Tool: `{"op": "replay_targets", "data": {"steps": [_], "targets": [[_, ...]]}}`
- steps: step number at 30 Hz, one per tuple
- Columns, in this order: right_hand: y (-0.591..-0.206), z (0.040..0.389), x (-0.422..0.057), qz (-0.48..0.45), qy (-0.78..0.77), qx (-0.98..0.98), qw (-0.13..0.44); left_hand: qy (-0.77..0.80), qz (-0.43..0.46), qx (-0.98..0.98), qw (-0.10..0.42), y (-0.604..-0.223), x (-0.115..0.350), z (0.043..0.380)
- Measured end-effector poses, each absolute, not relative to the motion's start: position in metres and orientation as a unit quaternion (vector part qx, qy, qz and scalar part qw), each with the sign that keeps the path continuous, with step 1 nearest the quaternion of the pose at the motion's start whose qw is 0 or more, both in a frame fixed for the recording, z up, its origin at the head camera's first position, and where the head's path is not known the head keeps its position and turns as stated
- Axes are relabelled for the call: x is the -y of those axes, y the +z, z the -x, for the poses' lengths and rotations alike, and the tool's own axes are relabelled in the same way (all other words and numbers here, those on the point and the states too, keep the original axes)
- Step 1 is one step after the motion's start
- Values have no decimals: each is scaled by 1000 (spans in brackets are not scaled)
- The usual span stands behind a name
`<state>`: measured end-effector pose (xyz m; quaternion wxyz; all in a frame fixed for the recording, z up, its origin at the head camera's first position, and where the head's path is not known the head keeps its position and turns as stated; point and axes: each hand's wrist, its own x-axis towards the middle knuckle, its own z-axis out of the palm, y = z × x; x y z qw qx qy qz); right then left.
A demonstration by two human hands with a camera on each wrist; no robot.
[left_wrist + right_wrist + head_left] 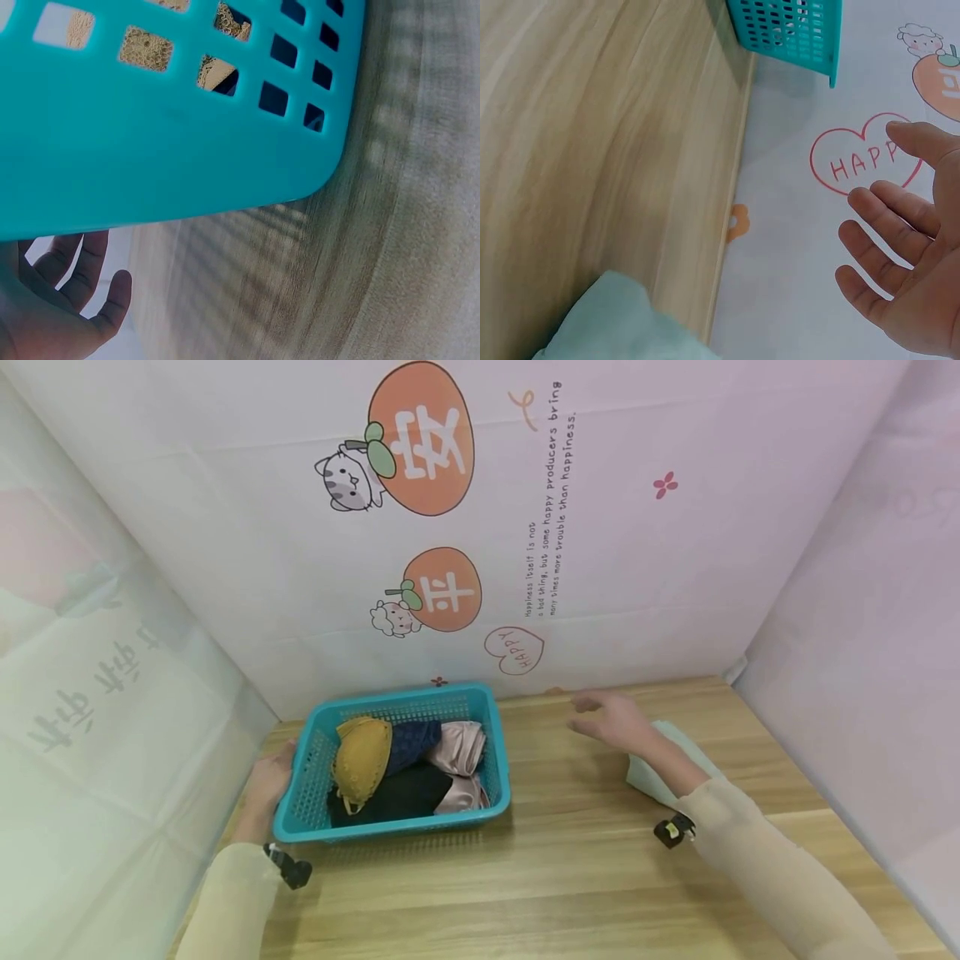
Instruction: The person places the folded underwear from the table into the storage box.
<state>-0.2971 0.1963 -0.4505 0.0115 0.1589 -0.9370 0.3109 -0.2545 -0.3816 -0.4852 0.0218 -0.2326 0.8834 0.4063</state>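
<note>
A turquoise plastic basket [501, 768] with mesh sides stands on the wooden table, left of centre. Inside it lie a mustard-yellow bra [363, 760], a navy cloth [411, 745], a black cloth [408, 791] and shiny pale pink cloths [459, 745]. Beside the basket's left side is my left hand [268, 781]; in the left wrist view its fingers [90, 262] are loosely extended and partly hidden by the basket. My right hand [615, 720] hovers right of the basket with spread fingers, holding nothing. A pale green cloth [651, 779] lies under the right forearm.
A white printed sheet [600, 568] forms the wall behind the wooden table [525, 885]. Similar sheets hang at the left [112, 677] and right [862, 610]. A small dark camera [670, 832] is strapped to the right wrist, another [291, 867] to the left.
</note>
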Motion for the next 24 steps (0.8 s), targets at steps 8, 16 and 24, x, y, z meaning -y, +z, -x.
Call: {"op": "replay_targets", "data": {"steps": [8, 16, 24], "targets": [[-453, 289, -211, -145, 306, 941, 5, 398, 233, -887, 25, -487, 382, 256], [-456, 284, -226, -124, 304, 944, -8, 404, 239, -883, 26, -490, 385, 255], [-458, 278, -243, -124, 312, 942, 7, 398, 223, -889, 30, -487, 385, 256]]}}
